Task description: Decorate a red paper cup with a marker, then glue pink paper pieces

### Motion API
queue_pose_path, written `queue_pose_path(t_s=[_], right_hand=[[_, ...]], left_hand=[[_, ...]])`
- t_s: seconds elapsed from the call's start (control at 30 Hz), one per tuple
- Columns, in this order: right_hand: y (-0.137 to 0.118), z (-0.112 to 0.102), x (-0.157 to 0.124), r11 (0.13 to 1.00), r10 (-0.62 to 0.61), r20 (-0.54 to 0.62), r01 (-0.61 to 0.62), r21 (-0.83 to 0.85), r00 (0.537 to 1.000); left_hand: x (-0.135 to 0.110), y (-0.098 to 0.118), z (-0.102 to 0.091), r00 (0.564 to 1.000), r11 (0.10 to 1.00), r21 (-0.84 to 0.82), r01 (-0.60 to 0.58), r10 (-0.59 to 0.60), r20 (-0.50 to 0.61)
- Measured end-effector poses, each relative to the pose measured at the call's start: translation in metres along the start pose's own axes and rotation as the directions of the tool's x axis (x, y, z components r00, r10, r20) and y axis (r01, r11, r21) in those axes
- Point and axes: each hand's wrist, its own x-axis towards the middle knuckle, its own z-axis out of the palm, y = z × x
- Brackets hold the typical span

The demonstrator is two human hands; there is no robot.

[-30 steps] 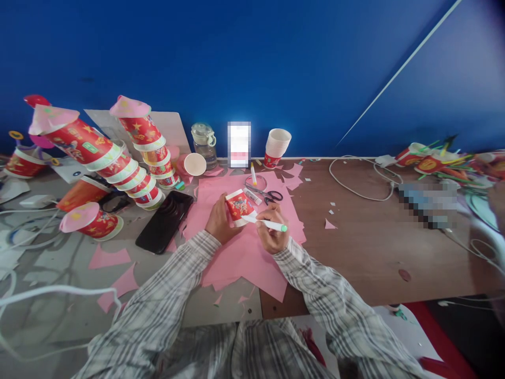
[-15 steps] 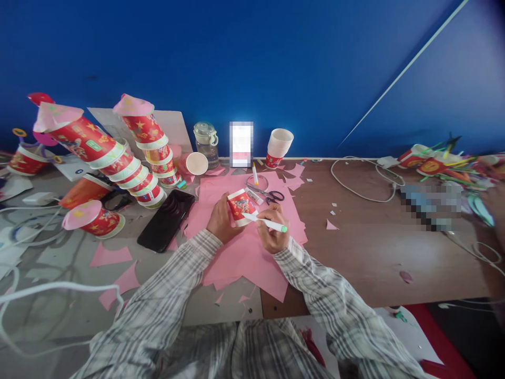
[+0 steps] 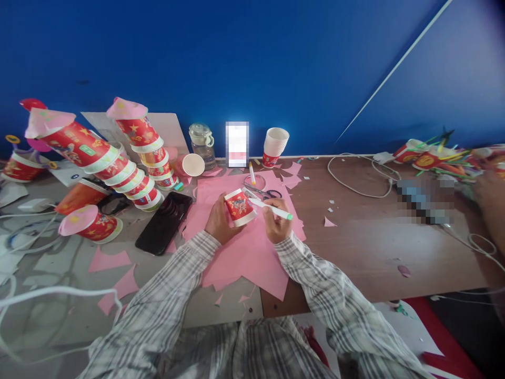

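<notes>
A red patterned paper cup (image 3: 239, 207) with a white rim is gripped in my left hand (image 3: 219, 220), above the pink paper (image 3: 244, 263). Between the fingers of my right hand (image 3: 279, 221) is a white marker with a green end (image 3: 281, 211). Its other end points at the cup's right side, with a small gap between them. Just behind my hands lie scissors (image 3: 273, 194) and a white tube (image 3: 251, 193). Another marker (image 3: 252, 172), white and yellow, rests at the back of the paper.
Cup towers with pink paper tops (image 3: 138, 137) stand at the left, by a black phone (image 3: 163, 222). A water bottle (image 3: 201, 145) and stacked cups (image 3: 275, 147) line the wall. Cables (image 3: 361, 195) and another person's hand (image 3: 487, 197) are at the right.
My right hand has drawn the marker slightly right, off the cup. The cup in my left hand has turned a little. The whole view has shifted slightly.
</notes>
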Motion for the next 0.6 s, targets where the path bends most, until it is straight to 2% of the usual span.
queue_pose_path(t_s=[0.4,0.6], right_hand=[[0.0011,-0.0001,0.0005,1.0,-0.012,0.033,0.012,-0.009,0.999],[-0.0032,-0.0026,0.0024,1.0,0.01,0.021,-0.01,0.023,1.0]], left_hand=[[0.0,0.0015,0.0015,0.996,0.997,-0.02,-0.073,0.072,-0.042],[0.0039,0.0061,-0.0021,1.0,0.998,-0.065,-0.017,0.017,-0.007]])
